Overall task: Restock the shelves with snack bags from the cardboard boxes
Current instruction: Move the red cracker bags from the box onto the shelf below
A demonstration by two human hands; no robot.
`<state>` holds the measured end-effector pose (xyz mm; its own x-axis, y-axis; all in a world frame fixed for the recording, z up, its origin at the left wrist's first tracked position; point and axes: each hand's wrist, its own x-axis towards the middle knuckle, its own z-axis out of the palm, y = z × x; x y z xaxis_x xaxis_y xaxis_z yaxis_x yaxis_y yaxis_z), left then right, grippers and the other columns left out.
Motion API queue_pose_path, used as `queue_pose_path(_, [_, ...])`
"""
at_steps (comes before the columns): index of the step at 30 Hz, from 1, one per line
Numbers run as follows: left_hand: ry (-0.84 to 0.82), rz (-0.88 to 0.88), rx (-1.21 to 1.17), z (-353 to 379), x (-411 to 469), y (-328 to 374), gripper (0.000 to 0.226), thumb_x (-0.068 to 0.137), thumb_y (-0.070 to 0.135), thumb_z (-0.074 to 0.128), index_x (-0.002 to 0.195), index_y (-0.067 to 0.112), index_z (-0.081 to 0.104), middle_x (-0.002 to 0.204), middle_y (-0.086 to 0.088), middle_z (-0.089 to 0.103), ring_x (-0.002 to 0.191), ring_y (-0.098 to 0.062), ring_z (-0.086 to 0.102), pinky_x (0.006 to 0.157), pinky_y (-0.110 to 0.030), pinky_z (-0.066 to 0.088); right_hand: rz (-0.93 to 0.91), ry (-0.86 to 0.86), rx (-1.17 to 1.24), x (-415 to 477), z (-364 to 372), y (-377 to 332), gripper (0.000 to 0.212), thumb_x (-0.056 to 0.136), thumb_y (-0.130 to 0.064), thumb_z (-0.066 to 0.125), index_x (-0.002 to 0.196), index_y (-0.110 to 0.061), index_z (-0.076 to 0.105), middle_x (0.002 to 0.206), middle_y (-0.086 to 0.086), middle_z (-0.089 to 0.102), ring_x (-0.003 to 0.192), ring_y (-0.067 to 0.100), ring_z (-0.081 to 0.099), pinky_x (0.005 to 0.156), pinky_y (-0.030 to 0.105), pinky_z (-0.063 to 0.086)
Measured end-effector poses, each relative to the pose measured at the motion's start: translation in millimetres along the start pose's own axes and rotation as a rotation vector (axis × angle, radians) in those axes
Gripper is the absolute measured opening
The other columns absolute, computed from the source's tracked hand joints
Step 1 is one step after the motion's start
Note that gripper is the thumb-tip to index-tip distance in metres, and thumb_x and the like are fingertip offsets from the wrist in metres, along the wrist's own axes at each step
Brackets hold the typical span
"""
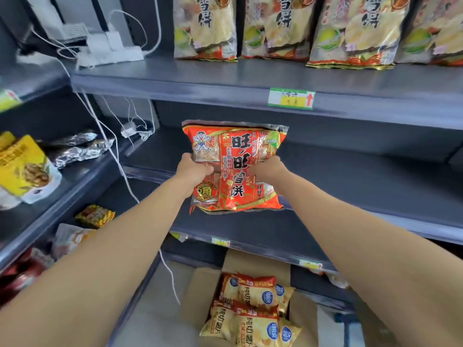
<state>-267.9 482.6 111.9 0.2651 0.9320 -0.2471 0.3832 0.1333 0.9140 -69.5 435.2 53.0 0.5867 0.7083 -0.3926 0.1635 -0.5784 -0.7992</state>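
Grey-blue metal shelving fills the room ahead, several tiers deep, with a second run of shelves angling off at the left. On the top tier at the far right stands a row of pale rice cracker bags, upright and side by side; a green and white price tag is stuck on the shelf lip below them. At the far left of that tier lies a white power strip, its cables trailing down over the tiers beneath. The middle tier is bare behind the bag being handled. Down near the floor sits an open cardboard box with yellow and red chip bags piled inside. On the left shelves lie a yellow pouch and some silver foil packs.

Both arms reach forward to a red snack bag, held upright over the front edge of the middle tier. The left hand has its grip clamped on the bag's left side; the right hand pinches the right side.
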Motion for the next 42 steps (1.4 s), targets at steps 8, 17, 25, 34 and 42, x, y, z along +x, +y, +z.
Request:
queue_pose_path(8, [0.071, 0.019, 0.054, -52, 62, -3, 0.03, 0.086, 0.006, 0.065, 0.11, 0.012, 0.048, 0.107, -0.007, 0.058, 0.097, -0.022, 0.059, 0.081, -0.035, 0.049, 0.049, -0.035, 0.072, -28, 47, -73, 0.08, 0.076, -0.021, 0.068, 0.143, -0.009, 0.028, 0.134, 0.01, 0.049, 0.124, 0.03, 0.047, 0.105, 0.049, 0.041])
queue_pose_path(17, [0.146, 0.089, 0.063, -68, 101, -13, 0.039, 0.088, 0.01, 0.063, 0.124, 0.015, 0.052, 0.122, -0.005, 0.055, 0.097, -0.021, 0.058, 0.087, -0.033, 0.05, -0.035, 0.039, 0.174, -5, 79, -86, 0.086, 0.066, -0.029, 0.065, 0.141, -0.027, 0.024, 0.129, 0.005, 0.054, 0.123, 0.036, 0.046, 0.102, 0.055, 0.041])
queue_pose_path(25, [0.093, 0.091, 0.076, -94, 181, -5, 0.052, 0.089, 0.013, 0.062, 0.139, 0.018, 0.046, 0.13, 0.002, 0.045, 0.107, -0.021, 0.053, 0.09, -0.029, 0.046, -0.047, 0.193, 0.155, 40, 123, -118, 0.078, 0.077, -0.027, 0.065, 0.143, -0.022, 0.024, 0.13, 0.006, 0.055, 0.122, 0.035, 0.049, 0.104, 0.051, 0.041])
queue_pose_path(34, [0.033, 0.113, -0.08, -106, 293, -18, 0.037, 0.087, 0.006, 0.062, 0.122, 0.016, 0.058, 0.111, -0.01, 0.063, 0.072, -0.017, 0.056, 0.075, -0.036, 0.055, -0.095, 0.314, 0.287, 105, 177, -142, 0.059, 0.085, -0.03, 0.063, 0.133, -0.033, 0.029, 0.124, -0.003, 0.059, 0.119, 0.029, 0.052, 0.095, 0.046, 0.049])
queue_pose_path(42, [-0.021, 0.171, -0.094, -96, 356, -39, 0.034, 0.086, 0.009, 0.063, 0.118, 0.02, 0.06, 0.122, -0.012, 0.058, 0.093, -0.025, 0.066, 0.084, -0.044, 0.057, -0.087, 0.356, 0.26, 147, 198, -145, 0.066, 0.08, -0.032, 0.069, 0.131, -0.037, 0.028, 0.125, -0.004, 0.059, 0.116, 0.026, 0.056, 0.096, 0.045, 0.05])
